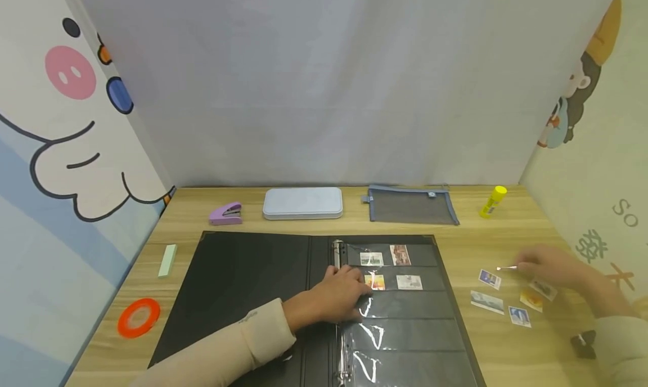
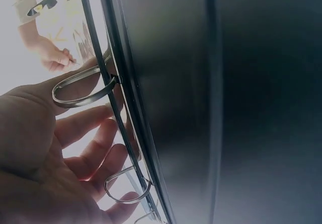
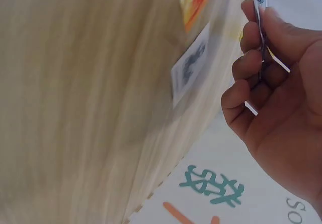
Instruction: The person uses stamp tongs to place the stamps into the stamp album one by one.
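A black ring-binder stamp album (image 1: 253,280) lies spread on the table, with a clear pocket page (image 1: 410,333) on its right side. My left hand (image 1: 340,294) rests on that page beside the metal rings (image 2: 83,88), fingers relaxed, next to an orange-yellow stamp (image 1: 377,282). Other stamps (image 1: 409,282) sit in the upper two rows of pockets. Right of the album, my right hand (image 1: 549,268) pinches metal tweezers (image 3: 261,38) between thumb and fingers. Their tip points left, just above a purple-blue stamp (image 1: 489,279). Several loose stamps (image 1: 487,301) lie under and around this hand.
Along the back stand a purple stapler (image 1: 226,214), a pale blue case (image 1: 302,203), a mesh zip pouch (image 1: 412,205) and a yellow glue stick (image 1: 493,201). At left lie a pale green strip (image 1: 167,260) and orange tape (image 1: 139,318). A dark object (image 1: 584,345) is by the right sleeve.
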The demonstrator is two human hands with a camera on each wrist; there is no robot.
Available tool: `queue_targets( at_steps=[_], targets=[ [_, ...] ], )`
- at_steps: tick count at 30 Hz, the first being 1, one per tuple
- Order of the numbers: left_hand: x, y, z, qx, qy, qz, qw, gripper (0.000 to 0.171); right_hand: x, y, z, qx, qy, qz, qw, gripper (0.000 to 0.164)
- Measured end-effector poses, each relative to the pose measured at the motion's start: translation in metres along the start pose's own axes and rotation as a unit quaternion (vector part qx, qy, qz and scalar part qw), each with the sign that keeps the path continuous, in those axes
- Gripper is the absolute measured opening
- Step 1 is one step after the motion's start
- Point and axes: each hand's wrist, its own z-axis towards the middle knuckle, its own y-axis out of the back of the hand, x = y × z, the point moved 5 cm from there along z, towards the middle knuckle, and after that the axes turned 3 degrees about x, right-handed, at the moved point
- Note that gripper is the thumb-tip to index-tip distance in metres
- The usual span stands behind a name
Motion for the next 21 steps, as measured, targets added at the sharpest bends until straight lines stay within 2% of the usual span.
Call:
queue_targets(
  at_steps=[7,10,14,16,21],
  targets=[
    [0.000,0.000,0.002,-0.003,0.007,-0.030,0.9995,0.048,0.001,-0.007,-0.008,0.037,-0.017,0.024,0.999,0.015],
    [0.000,-0.002,0.002,-0.001,0.007,-0.045,0.9989,0.047,0.005,-0.010,-0.009,0.042,-0.010,0.024,0.999,0.015],
    [0.000,-0.003,0.003,-0.005,0.005,-0.050,0.9987,0.049,0.009,-0.010,-0.007,0.029,0.010,-0.007,1.000,0.014],
    [0.001,-0.003,0.005,-0.004,0.006,-0.047,0.9989,0.053,0.007,-0.009,-0.005,0.023,-0.003,-0.011,1.000,0.014],
    [0.003,-0.003,0.008,0.013,0.016,-0.042,0.9989,0.063,0.015,0.000,0.004,-0.020,0.018,-0.023,0.999,0.013]
  ],
)
